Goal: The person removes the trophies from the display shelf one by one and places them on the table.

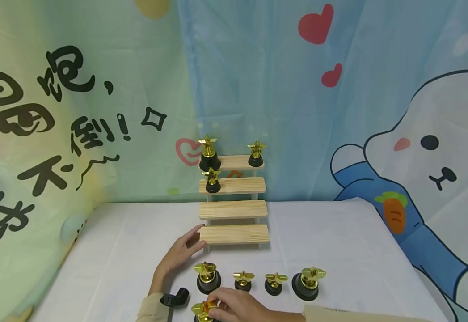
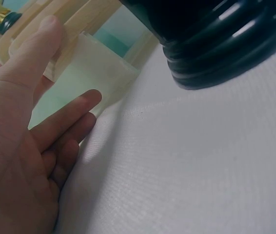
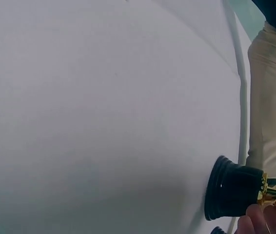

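A wooden stepped display stand [image 1: 234,234] stands towards the back of the table. My left hand [image 1: 179,251] grips the left end of its lowest step. In the left wrist view, its thumb [image 2: 43,41] lies against the wood while the lower fingers curl loosely. My right hand [image 1: 239,306] pinches the gold star top of a trophy [image 3: 235,190] near the front; its black base is on or just above the cloth, I cannot tell which. Two trophies, one larger [image 1: 208,154] and one smaller [image 1: 255,154], occupy the top step. Another trophy [image 1: 212,181] stands at the left of the step below.
Between the stand and my right hand, several trophies form a row: a large one [image 1: 208,279] at left, two small ones [image 1: 243,281] [image 1: 274,284], and a large one [image 1: 307,285] at right. White cloth [image 1: 338,250] covers the table. A printed curtain [image 1: 234,67] hangs behind.
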The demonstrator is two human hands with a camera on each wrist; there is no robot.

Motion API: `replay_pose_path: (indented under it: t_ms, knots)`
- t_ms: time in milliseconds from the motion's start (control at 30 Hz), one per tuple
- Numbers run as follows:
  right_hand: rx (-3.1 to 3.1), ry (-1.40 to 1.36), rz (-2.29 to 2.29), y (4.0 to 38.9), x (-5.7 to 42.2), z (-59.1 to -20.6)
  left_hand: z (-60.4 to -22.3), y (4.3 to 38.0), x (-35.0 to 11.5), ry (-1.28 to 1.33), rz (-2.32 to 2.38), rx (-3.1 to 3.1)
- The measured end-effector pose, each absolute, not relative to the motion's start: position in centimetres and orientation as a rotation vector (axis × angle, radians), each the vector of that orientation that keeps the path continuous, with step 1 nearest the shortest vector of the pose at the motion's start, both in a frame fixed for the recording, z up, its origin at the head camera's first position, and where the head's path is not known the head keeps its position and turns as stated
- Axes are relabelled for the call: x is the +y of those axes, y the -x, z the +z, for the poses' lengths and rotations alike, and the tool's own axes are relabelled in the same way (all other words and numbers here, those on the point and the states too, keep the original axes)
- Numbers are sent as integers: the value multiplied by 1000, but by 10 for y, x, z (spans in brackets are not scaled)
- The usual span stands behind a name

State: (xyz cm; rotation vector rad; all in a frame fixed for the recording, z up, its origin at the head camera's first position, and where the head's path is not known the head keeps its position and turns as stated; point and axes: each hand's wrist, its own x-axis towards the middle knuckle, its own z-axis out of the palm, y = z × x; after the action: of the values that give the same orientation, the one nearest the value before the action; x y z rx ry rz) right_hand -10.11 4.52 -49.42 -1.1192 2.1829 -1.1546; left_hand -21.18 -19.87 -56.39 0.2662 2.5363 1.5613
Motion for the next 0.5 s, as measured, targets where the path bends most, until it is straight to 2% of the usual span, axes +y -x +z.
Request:
replay_pose_path:
  t_ms: [500]
  knots:
    - [2201,1116,-1113,100,48,-496,-565,213,-200,-296,1559,2530]
